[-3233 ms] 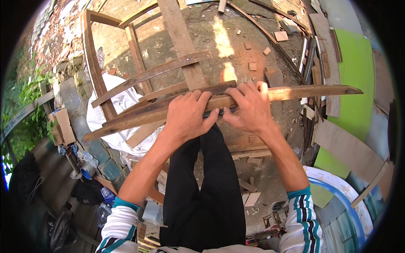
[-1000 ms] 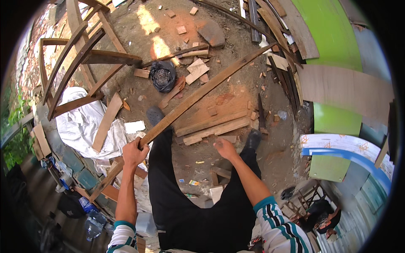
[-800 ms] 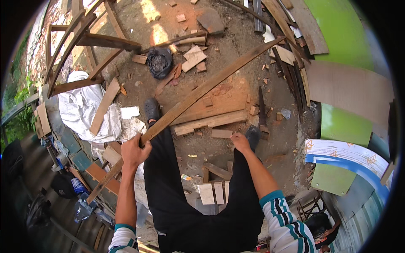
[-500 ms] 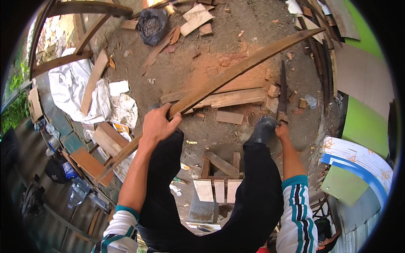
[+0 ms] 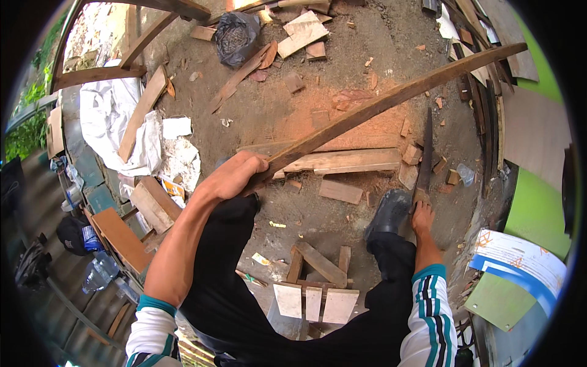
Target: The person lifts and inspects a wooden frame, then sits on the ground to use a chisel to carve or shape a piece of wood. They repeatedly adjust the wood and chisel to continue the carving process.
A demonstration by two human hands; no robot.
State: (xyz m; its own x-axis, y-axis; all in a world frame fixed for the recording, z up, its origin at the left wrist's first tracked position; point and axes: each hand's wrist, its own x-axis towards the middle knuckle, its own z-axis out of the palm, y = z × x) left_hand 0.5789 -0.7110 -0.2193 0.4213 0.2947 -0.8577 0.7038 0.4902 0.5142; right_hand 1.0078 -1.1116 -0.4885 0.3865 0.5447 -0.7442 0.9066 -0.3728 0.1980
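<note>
My left hand is closed around a long brown wooden plank, raised above the ground. The plank slants up to the far right, and its near end is hidden behind my forearm. In my right hand is the handle of a handsaw. Its dark, narrowing blade points away from me, beside my right boot. Beneath the raised plank, pale boards lie on the ground by a patch of orange sawdust.
Offcuts lie scattered around. Between my legs stands a small wooden frame. A black bag sits at the far side, with a white sack to the left. Several dark strips and green panels line the right.
The plank has shifted to the right, and its near end has passed out of sight behind my left forearm. My right hand and the saw have come slightly nearer. The whole view has shifted a little.
</note>
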